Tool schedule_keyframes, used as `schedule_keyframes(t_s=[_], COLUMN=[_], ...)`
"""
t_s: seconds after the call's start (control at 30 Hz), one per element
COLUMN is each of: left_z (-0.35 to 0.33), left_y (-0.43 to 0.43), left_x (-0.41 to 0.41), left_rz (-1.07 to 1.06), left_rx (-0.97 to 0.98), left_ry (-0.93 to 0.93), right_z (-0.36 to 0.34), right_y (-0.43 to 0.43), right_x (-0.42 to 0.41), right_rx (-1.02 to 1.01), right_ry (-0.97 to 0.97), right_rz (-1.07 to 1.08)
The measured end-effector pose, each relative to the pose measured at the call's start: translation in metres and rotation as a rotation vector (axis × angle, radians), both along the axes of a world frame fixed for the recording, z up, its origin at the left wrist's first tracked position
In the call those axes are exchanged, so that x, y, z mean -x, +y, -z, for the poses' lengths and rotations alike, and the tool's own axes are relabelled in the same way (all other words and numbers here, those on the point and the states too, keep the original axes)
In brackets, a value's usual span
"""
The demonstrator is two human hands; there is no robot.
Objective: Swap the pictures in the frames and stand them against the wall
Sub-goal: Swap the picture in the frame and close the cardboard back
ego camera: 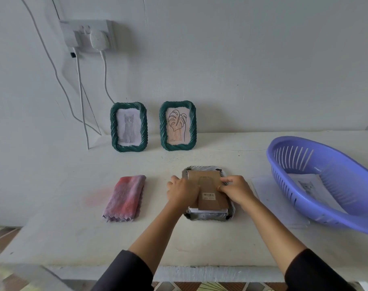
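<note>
A grey frame (208,217) lies face down in the middle of the table, its brown cardboard back (210,185) with a fold-out stand facing up. A white sheet edge shows under the back at the near side. My left hand (182,191) rests on the back's left edge, and my right hand (235,189) presses on its right edge with fingertips on the cardboard. Two green twisted frames stand against the wall: one with a cat picture (128,127), one with a leaf drawing (177,125).
A folded pink-grey cloth (125,198) lies left of the frame. A purple slotted basket (326,181) at the right holds a cat picture (307,185) and sits partly on white paper (271,198). A wall socket (90,35) with cables hangs at upper left.
</note>
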State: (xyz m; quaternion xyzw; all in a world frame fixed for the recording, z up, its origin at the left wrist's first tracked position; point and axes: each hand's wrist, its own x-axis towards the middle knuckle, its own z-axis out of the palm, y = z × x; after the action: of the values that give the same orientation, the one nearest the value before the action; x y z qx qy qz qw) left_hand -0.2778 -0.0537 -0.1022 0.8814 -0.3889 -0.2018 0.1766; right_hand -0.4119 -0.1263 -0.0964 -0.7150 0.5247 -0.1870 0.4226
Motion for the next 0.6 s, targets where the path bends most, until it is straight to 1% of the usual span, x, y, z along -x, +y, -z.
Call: schedule_keyframes(t_s=[0.17,0.3,0.4,0.5,0.6], left_z=[-0.004,-0.005,-0.005,-0.003,-0.002], left_y=[0.006,0.007,0.007,0.006,0.005], left_x=[0.006,0.011,0.014,0.014,0.014], left_rz=[-0.018,-0.016,-0.016,-0.025,-0.023], left_rx=[0.03,0.011,0.0,-0.006,-0.006], left_ry=[0.012,-0.007,-0.03,-0.033,-0.032], right_z=[-0.005,-0.014,-0.017,-0.018,-0.02], right_y=[-0.002,0.0,0.003,0.004,0.003], right_x=[-0.009,-0.02,-0.029,-0.034,-0.035], right_rx=[0.142,0.263,0.369,0.411,0.415], right_ry=[0.288,0.539,0.703,0.792,0.814], right_rz=[-0.09,-0.187,-0.21,-0.238,-0.261])
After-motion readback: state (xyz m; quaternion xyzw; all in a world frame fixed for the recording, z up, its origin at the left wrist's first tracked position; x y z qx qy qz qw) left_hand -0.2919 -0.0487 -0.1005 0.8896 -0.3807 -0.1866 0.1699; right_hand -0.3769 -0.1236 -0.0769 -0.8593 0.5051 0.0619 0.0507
